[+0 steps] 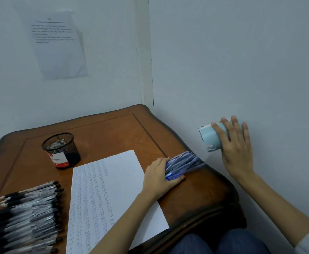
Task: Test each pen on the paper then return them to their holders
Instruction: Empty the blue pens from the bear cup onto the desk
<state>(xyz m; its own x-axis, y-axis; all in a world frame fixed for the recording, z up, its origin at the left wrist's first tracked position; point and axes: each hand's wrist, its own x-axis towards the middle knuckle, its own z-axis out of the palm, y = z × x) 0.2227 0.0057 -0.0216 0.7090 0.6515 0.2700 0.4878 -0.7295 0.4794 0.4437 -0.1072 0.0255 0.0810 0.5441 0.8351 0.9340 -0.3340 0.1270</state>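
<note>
Head view, and my read is the blue batch has had its test and is due to go back in its cup. The left grip (160,174) is clenched over a bundle of blue pens (185,163) lying on the tabletop (113,129), right at its right-hand edge, with the far ends poking past the rim. The right grip (237,149) is wrapped round a pale blue holder (209,137), held in the air off the edge. It's tipped on its side, mouth facing the pens, near them but not touching.

So the step is basically funnelling the bundle in. What I'd do:
- Bring the holder's mouth right up to the tabletop edge, a touch below it, so the pens slide in instead of dropping into the gap by the wall.
- Keep the bundle squeezed tight and squared up so nothing fans out.
- Feed them in together, then tip the holder upright before letting go. A stray pen would probably roll straight off.

The paper (113,180) with its scribble rows sits mid-table under the left forearm, so careful not to drag it. A black mesh holder (62,149) stands at the back and looks empty from here. A big pile of black-and-white pens (27,213) lies at the left, so I'd guess that lot belongs in it.
</note>
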